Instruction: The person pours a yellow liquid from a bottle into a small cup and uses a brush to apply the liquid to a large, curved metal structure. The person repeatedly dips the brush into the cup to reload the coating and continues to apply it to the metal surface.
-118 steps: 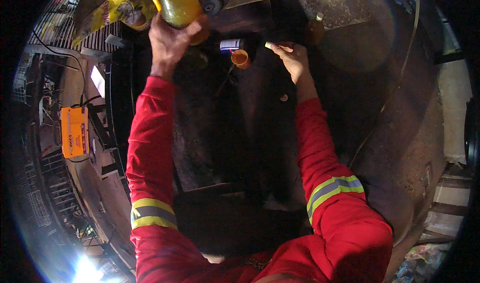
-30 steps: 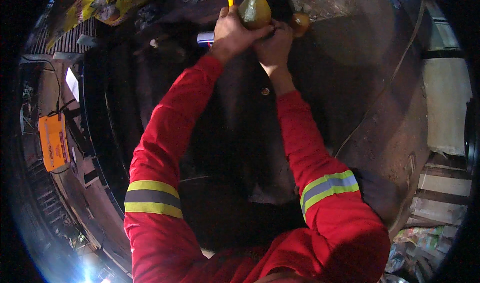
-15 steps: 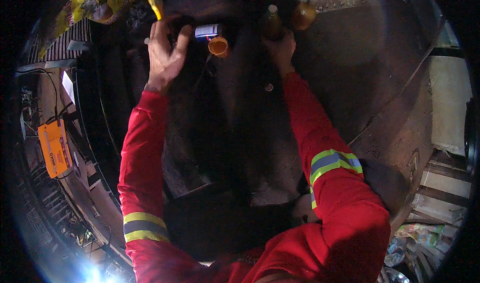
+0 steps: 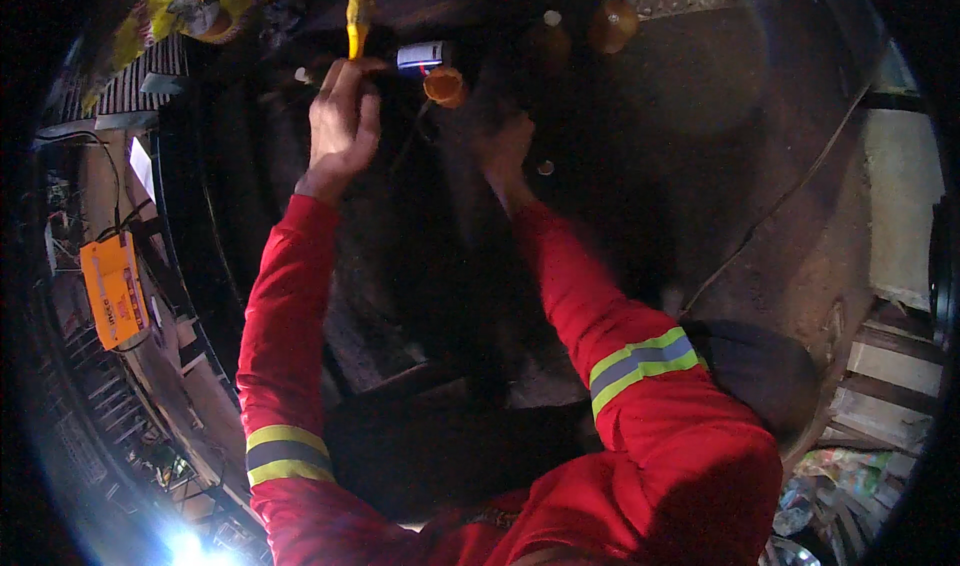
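My left hand [image 4: 343, 126] is up at the top of the view, fingers closed on the lower end of a narrow yellow object [image 4: 359, 16] that looks like a handle. Its far end runs out past the upper edge. Just right of that hand lies a small blue-and-white can [image 4: 420, 57], beside an orange cup-shaped piece [image 4: 443, 86] with its opening facing me. My right hand [image 4: 508, 146] is in shadow below and right of the orange piece. Its fingers are too dark and blurred to read. A dark bottle with a white cap [image 4: 552, 18] stands farther off, apart from that hand.
A round amber container [image 4: 613, 26] sits next to the bottle. A thin cable [image 4: 775, 211] crosses the dark surface on the right. An orange box [image 4: 114, 291] hangs at the left, and pale slats [image 4: 893, 368] line the right side. Bright light glares at lower left.
My right hand has left the capped bottle and drawn left and nearer. My left hand and the yellow object have shifted slightly right, its fingers now closer together.
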Demonstrator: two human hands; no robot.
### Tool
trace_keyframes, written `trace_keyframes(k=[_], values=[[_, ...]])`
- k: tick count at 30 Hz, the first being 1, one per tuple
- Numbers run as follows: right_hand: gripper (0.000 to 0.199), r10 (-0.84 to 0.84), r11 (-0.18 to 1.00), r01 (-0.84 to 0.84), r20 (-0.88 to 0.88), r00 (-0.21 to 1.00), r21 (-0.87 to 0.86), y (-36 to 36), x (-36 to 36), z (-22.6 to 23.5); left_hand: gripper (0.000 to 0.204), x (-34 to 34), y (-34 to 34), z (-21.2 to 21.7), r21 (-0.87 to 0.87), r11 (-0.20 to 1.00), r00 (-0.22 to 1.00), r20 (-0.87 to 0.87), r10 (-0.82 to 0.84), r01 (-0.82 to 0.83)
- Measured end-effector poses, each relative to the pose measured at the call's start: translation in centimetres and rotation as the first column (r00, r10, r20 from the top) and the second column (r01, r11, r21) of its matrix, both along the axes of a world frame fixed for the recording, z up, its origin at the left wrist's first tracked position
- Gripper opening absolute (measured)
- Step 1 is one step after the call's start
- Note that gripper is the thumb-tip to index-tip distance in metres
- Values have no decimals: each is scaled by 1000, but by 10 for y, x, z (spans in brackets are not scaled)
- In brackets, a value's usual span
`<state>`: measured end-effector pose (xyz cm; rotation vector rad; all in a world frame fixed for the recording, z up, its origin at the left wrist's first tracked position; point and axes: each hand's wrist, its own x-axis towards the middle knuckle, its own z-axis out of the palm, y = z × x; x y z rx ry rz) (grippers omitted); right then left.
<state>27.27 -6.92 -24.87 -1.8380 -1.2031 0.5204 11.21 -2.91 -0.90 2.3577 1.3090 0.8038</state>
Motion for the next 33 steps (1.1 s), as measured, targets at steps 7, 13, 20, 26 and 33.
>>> trace_keyframes(k=[7, 13, 20, 26, 33], values=[[38, 741, 95, -979, -670, -51, 180, -78, -109, 82, 27, -5, -5, -1, 143, 986, 994, 64, -91, 81], [38, 869, 144, -934, -410, 278, -327, -35, -26, 71, 27, -15, -5, 18, 95, 995, 996, 74, -47, 40], [60, 108, 982, -152, 319, 941, 115, 7, 13, 7, 26, -14, 6, 1, 164, 984, 995, 56, -82, 72], [64, 63, 992, -84, 204, 977, 94, 21, -15, 3, 26, -15, 2, 0, 65, 998, 1000, 26, 6, -7], [60, 31, 992, -67, 301, 953, 110, 31, -26, -4, 25, -24, 5, -9, 85, 996, 999, 39, 33, -36]])
